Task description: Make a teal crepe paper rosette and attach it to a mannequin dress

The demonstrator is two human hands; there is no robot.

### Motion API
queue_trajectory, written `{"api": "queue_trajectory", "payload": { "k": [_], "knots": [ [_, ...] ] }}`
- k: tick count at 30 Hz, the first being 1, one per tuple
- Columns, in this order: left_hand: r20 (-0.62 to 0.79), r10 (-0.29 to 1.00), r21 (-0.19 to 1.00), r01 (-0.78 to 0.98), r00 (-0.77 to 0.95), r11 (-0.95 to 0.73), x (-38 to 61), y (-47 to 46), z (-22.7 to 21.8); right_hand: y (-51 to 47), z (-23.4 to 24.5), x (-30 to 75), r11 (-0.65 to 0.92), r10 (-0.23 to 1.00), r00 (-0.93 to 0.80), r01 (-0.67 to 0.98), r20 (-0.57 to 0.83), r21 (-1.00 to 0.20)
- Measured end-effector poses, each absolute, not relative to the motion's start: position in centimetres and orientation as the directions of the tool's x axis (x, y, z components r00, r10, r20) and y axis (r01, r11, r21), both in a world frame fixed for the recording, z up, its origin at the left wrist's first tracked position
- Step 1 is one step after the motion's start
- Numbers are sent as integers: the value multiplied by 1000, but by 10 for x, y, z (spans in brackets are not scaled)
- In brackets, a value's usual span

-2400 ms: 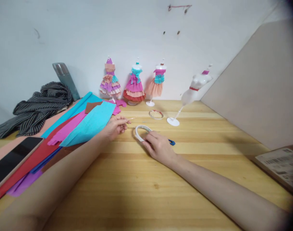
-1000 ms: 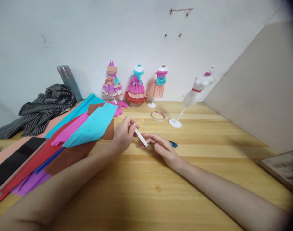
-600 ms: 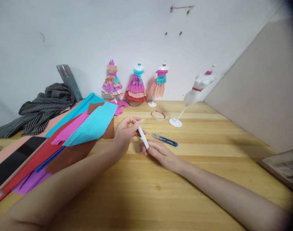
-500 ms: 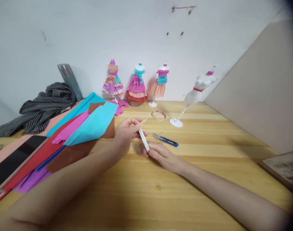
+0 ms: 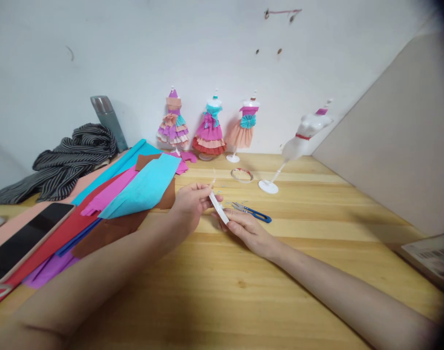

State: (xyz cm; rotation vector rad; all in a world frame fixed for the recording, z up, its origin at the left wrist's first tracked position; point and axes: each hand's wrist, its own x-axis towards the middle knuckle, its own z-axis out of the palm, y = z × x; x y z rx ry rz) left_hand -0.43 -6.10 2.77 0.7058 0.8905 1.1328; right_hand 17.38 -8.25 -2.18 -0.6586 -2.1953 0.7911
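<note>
A narrow white strip runs slantwise between my two hands above the table. My left hand pinches its upper end, and a thin peach-coloured sliver sticks up past those fingertips. At the lower end, my right hand is closed on the strip, its thumb on top. I cannot make out whether the strip is paper or tape. Just beyond my right hand lie blue thread snips, blades pointing left. Behind them a roll of clear tape rests flat on the wood.
Coloured crepe paper sheets spread over the left side, with a phone on them. Several small dress forms stand along the wall, three in paper dresses; a bare white one leans at right. A striped cloth and flask sit back left.
The strip's lower end has risen slightly with my right hand. The peach sliver at my left fingertips now points more upright. The whole view has shifted a little.
</note>
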Motion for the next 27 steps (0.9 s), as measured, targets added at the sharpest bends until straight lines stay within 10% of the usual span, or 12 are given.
{"api": "queue_trajectory", "payload": {
  "k": [14,27],
  "knots": [
    [-256,957,815,-501,139,290,0,-72,38,-79,-26,177,880,429,-732,207,530,-427],
    [66,941,934,-353,331,58,-7,-73,42,-77,-26,181,479,586,-673,-161,451,-863]
  ]
}}
